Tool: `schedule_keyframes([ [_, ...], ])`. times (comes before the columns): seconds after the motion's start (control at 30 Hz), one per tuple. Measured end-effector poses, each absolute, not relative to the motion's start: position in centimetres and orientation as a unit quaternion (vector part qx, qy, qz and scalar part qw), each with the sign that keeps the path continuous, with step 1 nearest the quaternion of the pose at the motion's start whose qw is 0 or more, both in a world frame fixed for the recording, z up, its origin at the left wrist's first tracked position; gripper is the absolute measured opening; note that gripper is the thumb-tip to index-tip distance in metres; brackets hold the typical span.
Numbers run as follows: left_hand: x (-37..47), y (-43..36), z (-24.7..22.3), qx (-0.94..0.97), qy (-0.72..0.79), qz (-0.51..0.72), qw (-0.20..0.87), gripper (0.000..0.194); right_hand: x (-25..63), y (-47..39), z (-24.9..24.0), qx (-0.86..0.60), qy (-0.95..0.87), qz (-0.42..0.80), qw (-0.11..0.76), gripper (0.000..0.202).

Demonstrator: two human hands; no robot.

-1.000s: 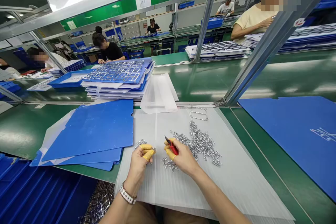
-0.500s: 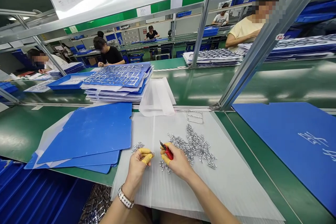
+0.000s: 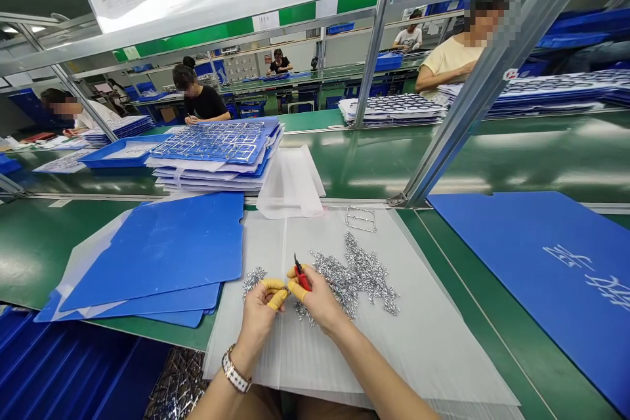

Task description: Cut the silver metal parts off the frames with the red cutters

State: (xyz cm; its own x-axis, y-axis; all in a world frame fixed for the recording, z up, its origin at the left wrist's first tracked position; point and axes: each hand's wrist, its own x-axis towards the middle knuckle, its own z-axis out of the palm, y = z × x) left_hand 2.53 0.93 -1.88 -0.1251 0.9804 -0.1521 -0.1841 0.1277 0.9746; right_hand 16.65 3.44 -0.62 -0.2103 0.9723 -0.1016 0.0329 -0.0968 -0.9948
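Observation:
My left hand (image 3: 263, 305), with yellow finger covers, pinches a small shiny metal piece (image 3: 287, 289) between thumb and forefinger. My right hand (image 3: 315, 295), also in yellow finger covers, is closed around red-handled nippers (image 3: 302, 279), whose dark jaws point up and away. Its thumb tip is close to the pinched piece; whether they touch I cannot tell. Right of the hands spreads a pile of small silvery metal pieces (image 3: 369, 269) on a white foam sheet (image 3: 394, 354). A smaller heap (image 3: 252, 279) lies beside my left hand.
A thin metal frame (image 3: 361, 218) lies at the sheet's far edge. Blue plastic sheets (image 3: 162, 249) overlap at left, another blue board (image 3: 531, 262) at right. Behind stands a stack of sheets bearing metal frames (image 3: 211, 144). A slanted metal post (image 3: 457, 111) rises at right. Several people sit beyond.
My right hand has moved left, bringing its thumb and the nippers close to my left fingers. The left hand keeps its pinch. The whole view has shifted slightly.

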Motion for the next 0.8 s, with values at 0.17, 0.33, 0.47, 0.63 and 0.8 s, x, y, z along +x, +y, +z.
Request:
schedule_keyframes([
  [0.17,2.9,0.8,-1.8,0.364,0.521,0.540,0.551,0.027,16.6,3.1,-0.6,-0.471,-0.537,0.565,0.414,0.019],
  [0.33,3.9,0.6,-1.7,0.352,0.517,0.535,0.568,0.027,17.7,2.8,-0.2,-0.498,-0.599,0.498,0.381,0.020],
  [0.47,4.3,0.6,-1.4,0.342,0.512,0.526,0.586,0.026,19.2,2.6,0.3,-0.524,-0.651,0.421,0.353,0.020],
  [0.63,4.6,0.6,-0.9,0.331,0.515,0.513,0.602,0.026,20.5,2.3,0.6,-0.561,-0.680,0.304,0.361,0.026],
  [0.8,4.9,0.5,-0.9,0.327,0.508,0.505,0.616,0.024,19.8,1.7,0.7,-0.519,-0.669,0.339,0.411,0.032],
])
